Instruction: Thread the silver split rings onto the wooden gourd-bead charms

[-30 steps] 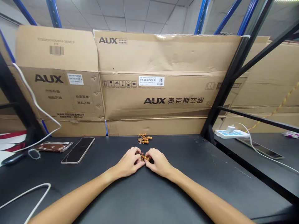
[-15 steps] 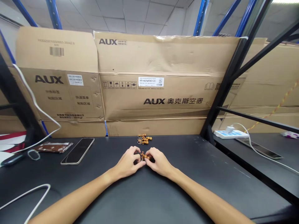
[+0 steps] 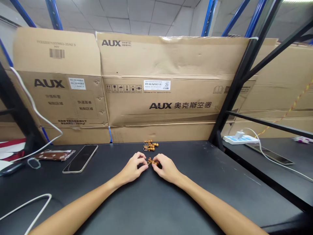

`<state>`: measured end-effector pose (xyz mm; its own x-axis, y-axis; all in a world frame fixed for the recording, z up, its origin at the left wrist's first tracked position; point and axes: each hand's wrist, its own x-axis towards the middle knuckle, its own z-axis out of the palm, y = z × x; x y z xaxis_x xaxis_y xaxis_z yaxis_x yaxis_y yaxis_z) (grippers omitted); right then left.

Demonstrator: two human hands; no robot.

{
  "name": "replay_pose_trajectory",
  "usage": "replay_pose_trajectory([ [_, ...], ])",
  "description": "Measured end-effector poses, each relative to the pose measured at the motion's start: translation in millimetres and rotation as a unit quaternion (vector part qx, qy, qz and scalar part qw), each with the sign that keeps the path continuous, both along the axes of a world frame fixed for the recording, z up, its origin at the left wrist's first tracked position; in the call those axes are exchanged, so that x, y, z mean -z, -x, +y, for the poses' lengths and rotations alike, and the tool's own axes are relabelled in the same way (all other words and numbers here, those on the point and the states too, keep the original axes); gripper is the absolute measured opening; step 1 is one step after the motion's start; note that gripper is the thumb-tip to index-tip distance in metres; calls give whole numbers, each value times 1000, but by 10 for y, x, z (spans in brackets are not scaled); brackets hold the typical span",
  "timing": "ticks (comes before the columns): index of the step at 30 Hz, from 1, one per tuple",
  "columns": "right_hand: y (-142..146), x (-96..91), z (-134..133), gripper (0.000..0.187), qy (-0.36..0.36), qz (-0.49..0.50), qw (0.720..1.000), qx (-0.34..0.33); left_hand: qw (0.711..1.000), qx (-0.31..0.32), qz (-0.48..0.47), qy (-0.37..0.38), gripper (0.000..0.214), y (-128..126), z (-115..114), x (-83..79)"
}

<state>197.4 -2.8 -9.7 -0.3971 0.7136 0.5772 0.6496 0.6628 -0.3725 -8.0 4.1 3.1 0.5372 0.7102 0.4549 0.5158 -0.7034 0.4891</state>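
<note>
Both my hands meet over the middle of the black table. My left hand (image 3: 133, 167) and my right hand (image 3: 166, 168) pinch a small string of wooden gourd-shaped beads (image 3: 152, 161) between their fingertips, and the fingers hide part of it. A little farther off, a loose cluster of similar wooden bead charms (image 3: 149, 145) with metal rings lies near the table's back edge. Neither hand touches that cluster.
Flattened AUX cardboard boxes (image 3: 158, 104) stand behind the black table (image 3: 195, 182). On its left lie a smartphone (image 3: 80, 158), a brown foil packet (image 3: 55, 155) and a white cable (image 3: 26, 209). A steel shelf upright (image 3: 234, 88) and a power strip (image 3: 241, 138) stand right.
The fingers of both hands have shifted slightly on the beads, which stay between them. The whole view has drifted a little to the left and up.
</note>
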Motion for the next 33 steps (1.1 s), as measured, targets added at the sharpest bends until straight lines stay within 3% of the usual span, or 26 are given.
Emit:
replay_pose_trajectory([
  [9, 32, -14, -67, 5, -17, -8, 998, -64, 1000, -6, -5, 2, 13, -3, 1, 14],
  [16, -19, 8, 7, 5, 0, 0, 1000, 2, 1000, -4, 0, 13, 11, 5, 6, 2],
  [23, 18, -25, -64, 9, -9, -10, 998, -64, 1000, -3, -11, 9, 16, -6, 0, 2],
  [30, -16, 22, 13, 6, -6, -9, 1000, 7, 1000, -3, -6, 13, 17, 4, 14, 14],
  [33, -20, 24, 11, 7, -6, -4, 1000, 0, 1000, -5, -4, 13, 17, 2, 3, 10],
])
